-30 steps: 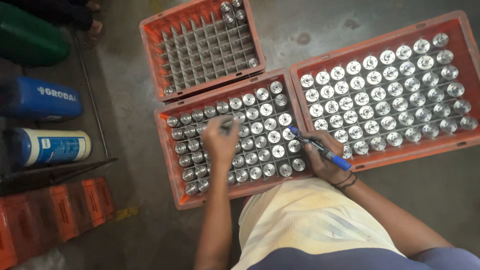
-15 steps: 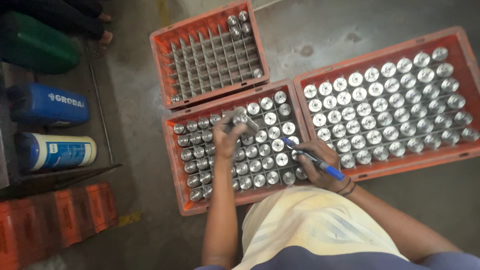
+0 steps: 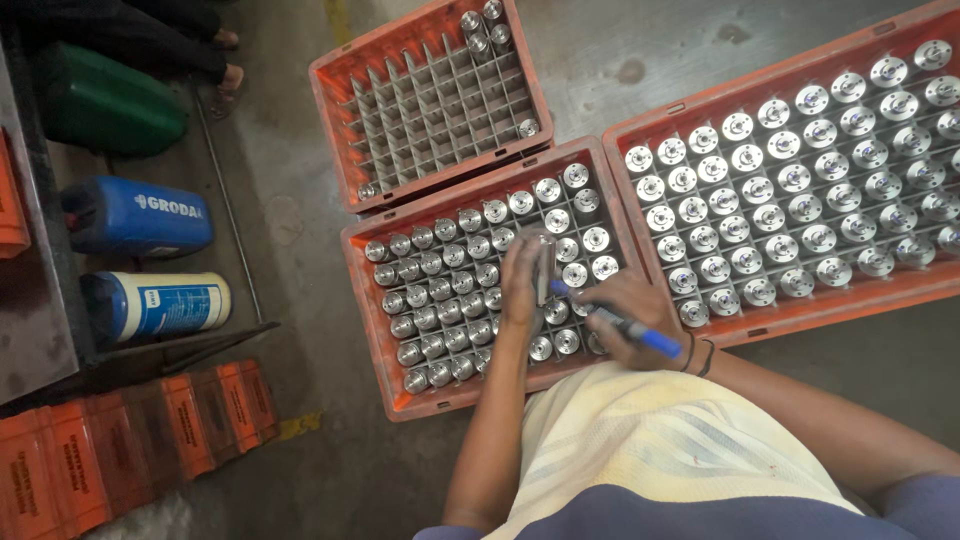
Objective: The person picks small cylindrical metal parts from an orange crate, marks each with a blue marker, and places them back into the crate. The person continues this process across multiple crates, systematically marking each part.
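Metal cylinder (image 3: 543,268), shiny and capped, is pinched upright between the thumb and curled fingers of the left hand (image 3: 522,285) at the centre of the frame, raised just above the filled cells of the middle crate (image 3: 372,330). The right hand (image 3: 625,318), just right of it, closes its fingers around a blue marker pen (image 3: 628,326); the pen's tip points up and left to the side of the held cylinder, though whether tip and metal touch cannot be told.

Beneath both hands, the middle crate is orange, divided by a grey grid, and nearly every cell holds an upright cylinder (image 3: 440,290) like the held one. Touching its upper edge, toward the upper centre of the frame, a second orange crate (image 3: 330,120) is almost bare of parts: a few cylinders (image 3: 480,25) stand in its far corner and single ones along its near edge. At the right, a larger orange crate (image 3: 790,318) carries rows of flanged round parts (image 3: 780,210), faces up.

Both forearms rise from the lower edge, over a pale yellow cloth (image 3: 660,450) on the lap. Along the left edge lie a green canister (image 3: 105,105), a blue canister (image 3: 140,218) and a white-and-blue canister (image 3: 160,303); stacked orange crates (image 3: 150,430) fill the lower left corner. Another person's bare feet (image 3: 228,60) show at upper left.
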`<state>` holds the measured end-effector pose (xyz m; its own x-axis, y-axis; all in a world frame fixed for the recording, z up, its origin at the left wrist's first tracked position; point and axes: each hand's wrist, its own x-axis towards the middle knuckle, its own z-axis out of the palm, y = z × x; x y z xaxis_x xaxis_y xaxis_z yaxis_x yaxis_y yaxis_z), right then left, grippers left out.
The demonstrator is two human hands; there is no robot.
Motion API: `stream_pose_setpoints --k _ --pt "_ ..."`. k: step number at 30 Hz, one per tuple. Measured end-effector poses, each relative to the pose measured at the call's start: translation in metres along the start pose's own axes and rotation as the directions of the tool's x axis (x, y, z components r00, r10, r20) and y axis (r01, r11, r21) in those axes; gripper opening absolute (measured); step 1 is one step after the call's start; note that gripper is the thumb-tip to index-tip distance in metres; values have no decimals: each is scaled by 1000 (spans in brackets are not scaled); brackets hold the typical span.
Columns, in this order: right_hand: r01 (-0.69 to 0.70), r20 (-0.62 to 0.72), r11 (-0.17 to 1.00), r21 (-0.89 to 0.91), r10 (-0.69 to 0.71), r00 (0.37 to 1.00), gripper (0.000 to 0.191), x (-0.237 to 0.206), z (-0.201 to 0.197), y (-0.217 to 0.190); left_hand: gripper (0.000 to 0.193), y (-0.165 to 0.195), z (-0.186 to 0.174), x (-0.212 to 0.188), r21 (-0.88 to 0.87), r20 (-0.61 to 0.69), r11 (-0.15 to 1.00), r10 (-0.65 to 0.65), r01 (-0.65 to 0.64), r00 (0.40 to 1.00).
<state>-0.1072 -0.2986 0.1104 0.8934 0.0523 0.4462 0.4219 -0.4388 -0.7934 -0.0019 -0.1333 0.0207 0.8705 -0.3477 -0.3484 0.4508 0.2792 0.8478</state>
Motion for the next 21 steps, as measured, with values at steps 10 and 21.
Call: stream_pose_setpoints --k 10,21 --pt "-24 -20 999 -38 24 1000 20 -5 3 3 34 29 2 9 689 -43 724 94 -38 995" --pt "-102 -93 994 -31 98 991 20 -7 -2 13 47 54 12 49 986 -52 164 390 -13 919"
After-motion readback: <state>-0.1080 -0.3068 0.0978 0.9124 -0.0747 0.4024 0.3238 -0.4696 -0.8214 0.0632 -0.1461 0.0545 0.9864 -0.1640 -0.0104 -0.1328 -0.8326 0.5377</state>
